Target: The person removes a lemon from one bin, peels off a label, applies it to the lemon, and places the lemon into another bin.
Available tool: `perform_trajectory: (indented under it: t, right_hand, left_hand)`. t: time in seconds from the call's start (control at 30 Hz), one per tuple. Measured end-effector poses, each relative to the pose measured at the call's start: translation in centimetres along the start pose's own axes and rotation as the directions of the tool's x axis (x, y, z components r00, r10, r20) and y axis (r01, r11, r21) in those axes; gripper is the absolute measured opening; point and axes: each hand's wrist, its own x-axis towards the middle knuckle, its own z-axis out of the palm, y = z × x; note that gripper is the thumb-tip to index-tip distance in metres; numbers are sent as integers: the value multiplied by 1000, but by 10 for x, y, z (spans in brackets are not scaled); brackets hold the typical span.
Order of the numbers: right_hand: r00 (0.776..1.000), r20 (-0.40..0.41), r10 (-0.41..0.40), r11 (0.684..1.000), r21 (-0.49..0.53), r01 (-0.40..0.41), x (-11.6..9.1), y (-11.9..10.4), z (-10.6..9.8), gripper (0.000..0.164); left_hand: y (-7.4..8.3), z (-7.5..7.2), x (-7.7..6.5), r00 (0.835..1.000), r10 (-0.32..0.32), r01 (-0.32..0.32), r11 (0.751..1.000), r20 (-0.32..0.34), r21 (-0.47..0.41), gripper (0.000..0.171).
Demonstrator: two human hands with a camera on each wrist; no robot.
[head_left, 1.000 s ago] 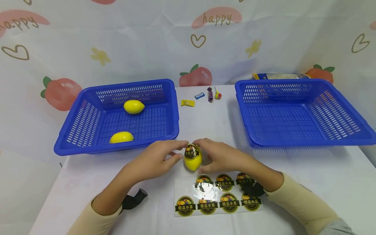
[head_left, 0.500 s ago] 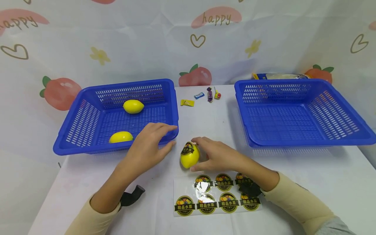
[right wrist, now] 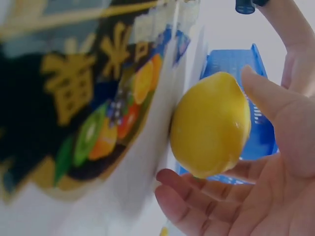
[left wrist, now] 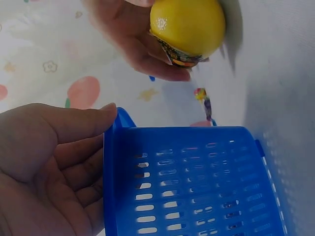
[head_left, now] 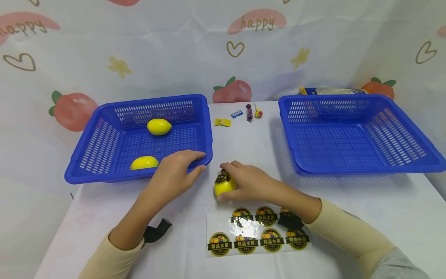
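Note:
My right hand (head_left: 252, 180) curls thumb and fingers round a yellow lemon (head_left: 223, 189) on the white table. A dark round fruit sticker (head_left: 223, 176) is on the lemon's upper side, and the right wrist view shows its bare yellow side. Over the near right corner of the left blue basket (head_left: 104, 178) is my left hand (head_left: 174, 170), its fingers loosely bent over the rim. In the left wrist view the left thumb tip (left wrist: 109, 112) lies right at the rim, with the other fingers partly hidden behind it. Two lemons lie in this basket, one (head_left: 159, 127) at the back.
A sheet of round stickers (head_left: 258, 232) lies in front of the right hand. Another blue basket (head_left: 348, 170) stands at the right. Small wrapped sweets (head_left: 237, 114) and a lollipop (head_left: 258, 113) lie at the back, between the baskets. A packet (head_left: 334, 91) sits behind the right basket.
My left hand has left the lemon and moved back and left to the basket's corner. The right hand has moved slightly left and closed round the lemon, which has shifted a little left and tilted.

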Motion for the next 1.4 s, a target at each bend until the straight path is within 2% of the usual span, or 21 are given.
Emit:
perform_trajectory:
  t: [0.2, 0.33, 0.5, 0.67, 0.93, 1.2, 1.4]
  right_hand:
    - [1000, -7, -28, 1000, -3, 28, 0, -2, -1, 78]
    - [998, -7, -57, 997, 47, 57, -3, -2, -5, 72]
    - [998, -23, -54, 993, 108, 57, -5, -1, -5, 62]
    - [998, -22, -63, 987, 147, 66, -5, 1, -3, 59]
    - [990, -31, -140, 969, 202, 143, -7, 3, -3, 53]
    - [974, -140, -177, 941, 267, 210, -10, 5, -4, 53]
    - [957, -226, -184, 919, 307, 249, -14, 8, -25, 56]
  left_hand:
    - [2, 1, 1, 1000, 10, -10, 1000, -5, 4, 34]
    - [2, 2, 1, 1000, 19, -19, 1000, -13, 15, 35]
    - [2, 2, 0, 1000, 21, -20, 999, -18, 29, 35]
    - [1, 3, 0, 999, 26, -26, 999, -25, 29, 35]
    - [1, 3, -1, 999, 25, -25, 999, -23, 29, 35]
    - [1, 3, -1, 1000, 20, -19, 999, -20, 34, 35]
    - [3, 2, -1, 1000, 8, -7, 999, -16, 46, 36]
